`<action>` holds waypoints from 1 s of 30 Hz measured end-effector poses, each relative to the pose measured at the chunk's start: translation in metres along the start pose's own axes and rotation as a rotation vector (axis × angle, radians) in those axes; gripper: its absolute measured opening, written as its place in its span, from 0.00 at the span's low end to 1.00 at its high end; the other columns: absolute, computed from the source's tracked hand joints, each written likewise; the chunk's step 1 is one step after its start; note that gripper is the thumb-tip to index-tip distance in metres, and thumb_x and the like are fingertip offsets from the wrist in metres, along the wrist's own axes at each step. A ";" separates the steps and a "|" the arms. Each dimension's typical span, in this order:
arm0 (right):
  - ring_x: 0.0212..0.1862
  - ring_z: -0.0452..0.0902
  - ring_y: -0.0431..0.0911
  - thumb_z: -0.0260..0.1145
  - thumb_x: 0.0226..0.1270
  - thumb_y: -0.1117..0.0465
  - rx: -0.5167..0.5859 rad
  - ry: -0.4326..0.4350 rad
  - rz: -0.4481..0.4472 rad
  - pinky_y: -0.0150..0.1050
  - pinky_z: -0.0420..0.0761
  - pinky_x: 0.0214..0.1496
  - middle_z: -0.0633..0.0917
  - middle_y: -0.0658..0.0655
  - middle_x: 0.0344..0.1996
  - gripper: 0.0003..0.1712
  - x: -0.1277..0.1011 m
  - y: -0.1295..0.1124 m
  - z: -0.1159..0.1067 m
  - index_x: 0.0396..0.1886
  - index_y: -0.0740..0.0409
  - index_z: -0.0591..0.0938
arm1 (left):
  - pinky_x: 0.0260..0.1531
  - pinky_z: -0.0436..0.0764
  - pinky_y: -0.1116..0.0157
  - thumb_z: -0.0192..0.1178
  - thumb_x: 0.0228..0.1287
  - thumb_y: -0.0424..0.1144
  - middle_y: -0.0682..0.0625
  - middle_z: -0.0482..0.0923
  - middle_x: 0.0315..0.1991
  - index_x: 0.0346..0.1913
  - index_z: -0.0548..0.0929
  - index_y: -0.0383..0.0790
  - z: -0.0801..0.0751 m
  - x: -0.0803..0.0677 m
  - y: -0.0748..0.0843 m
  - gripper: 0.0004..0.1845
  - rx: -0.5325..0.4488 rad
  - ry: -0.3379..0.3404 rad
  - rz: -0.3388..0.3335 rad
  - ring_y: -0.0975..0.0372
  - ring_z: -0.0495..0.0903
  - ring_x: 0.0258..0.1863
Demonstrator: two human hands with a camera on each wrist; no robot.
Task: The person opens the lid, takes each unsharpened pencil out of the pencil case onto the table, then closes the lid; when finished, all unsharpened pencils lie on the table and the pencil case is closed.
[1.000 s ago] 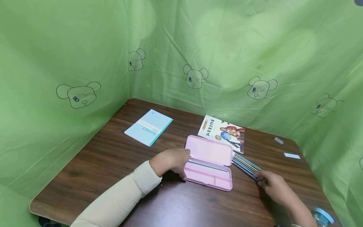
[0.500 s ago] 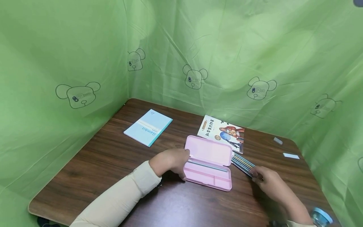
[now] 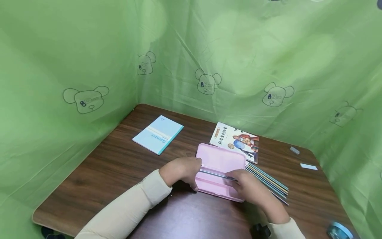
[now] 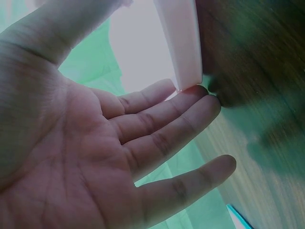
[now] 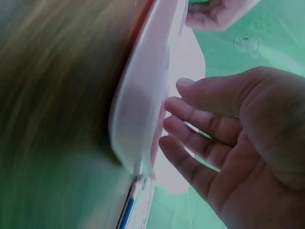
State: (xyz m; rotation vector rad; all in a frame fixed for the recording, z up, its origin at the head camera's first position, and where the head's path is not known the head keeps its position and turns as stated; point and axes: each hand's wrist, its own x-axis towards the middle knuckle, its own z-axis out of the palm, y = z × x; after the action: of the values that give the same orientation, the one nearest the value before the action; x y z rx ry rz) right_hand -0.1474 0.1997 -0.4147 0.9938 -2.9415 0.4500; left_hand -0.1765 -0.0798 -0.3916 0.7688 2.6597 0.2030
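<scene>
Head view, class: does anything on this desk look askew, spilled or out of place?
Mostly tidy. The pencils lie loose on the table, fanned out right of the open pink pencil case rather than in it. The blue notebook and picture book sit at angles. Nothing looks spilled or damaged.

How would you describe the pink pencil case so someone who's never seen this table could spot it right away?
Start at the brown wooden table ringed by green bear-print cloth, then look between the person's two hands near its middle. The pencil case lies there open, lid tilted back toward the picture book. It is the only pink thing, and the only box; the books are flat, the pencils loose.
</scene>
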 end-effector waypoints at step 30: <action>0.43 0.83 0.40 0.68 0.64 0.77 0.117 -0.150 -0.042 0.43 0.87 0.48 0.89 0.49 0.39 0.23 0.013 -0.007 0.012 0.55 0.55 0.91 | 0.62 0.87 0.60 0.90 0.51 0.60 0.47 0.87 0.52 0.62 0.80 0.34 0.001 0.001 0.001 0.46 0.014 0.001 -0.009 0.59 0.87 0.51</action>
State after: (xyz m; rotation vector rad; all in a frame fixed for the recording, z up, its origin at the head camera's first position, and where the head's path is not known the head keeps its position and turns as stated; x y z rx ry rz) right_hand -0.1522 0.1836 -0.4229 1.1485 -3.0494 0.5770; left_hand -0.1765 -0.0779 -0.3922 0.7608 2.6684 0.1825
